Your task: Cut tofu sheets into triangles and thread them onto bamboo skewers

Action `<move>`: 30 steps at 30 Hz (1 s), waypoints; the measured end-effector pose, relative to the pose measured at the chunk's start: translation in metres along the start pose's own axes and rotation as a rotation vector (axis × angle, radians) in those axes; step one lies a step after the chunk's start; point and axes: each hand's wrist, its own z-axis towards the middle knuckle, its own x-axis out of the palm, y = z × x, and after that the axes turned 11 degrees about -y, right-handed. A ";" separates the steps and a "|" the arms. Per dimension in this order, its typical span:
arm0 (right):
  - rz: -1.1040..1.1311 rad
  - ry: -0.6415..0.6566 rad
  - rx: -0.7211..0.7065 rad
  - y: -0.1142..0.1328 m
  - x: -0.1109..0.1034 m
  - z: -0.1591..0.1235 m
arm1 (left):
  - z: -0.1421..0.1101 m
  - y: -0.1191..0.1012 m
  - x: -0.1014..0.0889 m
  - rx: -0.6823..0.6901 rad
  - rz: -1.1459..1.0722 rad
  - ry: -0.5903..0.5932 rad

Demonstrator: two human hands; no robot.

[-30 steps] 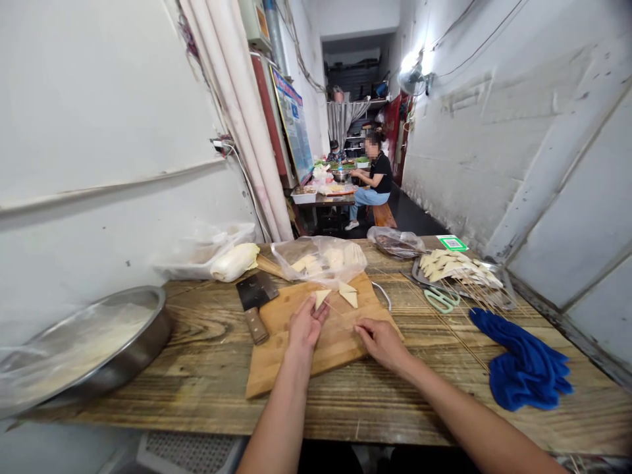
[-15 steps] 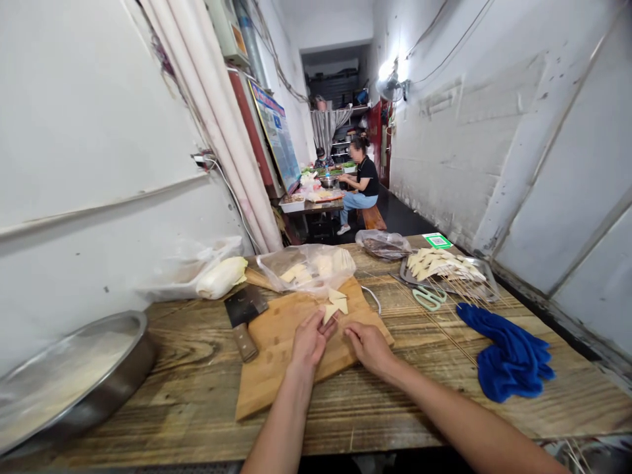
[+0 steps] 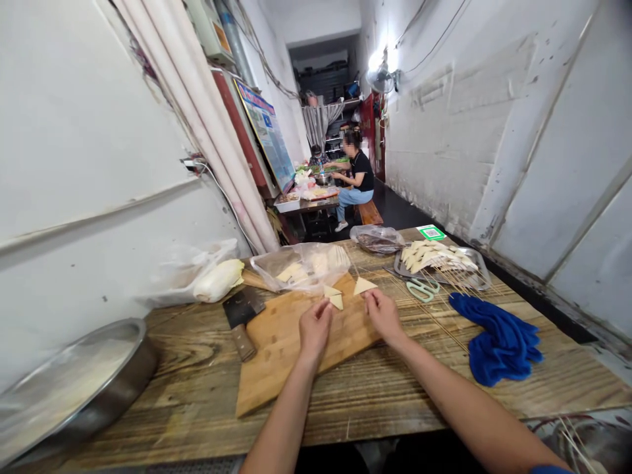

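The pale triangle (image 3: 364,286) was at the far right corner of the cutting board (image 3: 276,336), its near edge in the pinching grip of the right hand (image 3: 384,316), perhaps so that the fingers did not cover it. The left hand (image 3: 316,325) was at two similar pieces (image 3: 337,302) to the left, but whether its grip held one I could not tell. The plastic bag (image 3: 301,268) crowded the board's far edge and the cleaver (image 3: 243,306) its left edge, while the near part offered the hands room.
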 end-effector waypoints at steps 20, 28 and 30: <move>-0.016 -0.060 0.077 -0.014 0.000 0.005 | 0.041 -0.023 0.019 0.348 1.233 0.331; -0.016 -0.025 0.055 -0.012 0.001 0.003 | 0.042 -0.030 -0.003 0.358 1.214 0.387; -0.018 -0.016 0.044 -0.013 0.001 0.003 | 0.042 -0.034 -0.012 0.353 1.140 0.419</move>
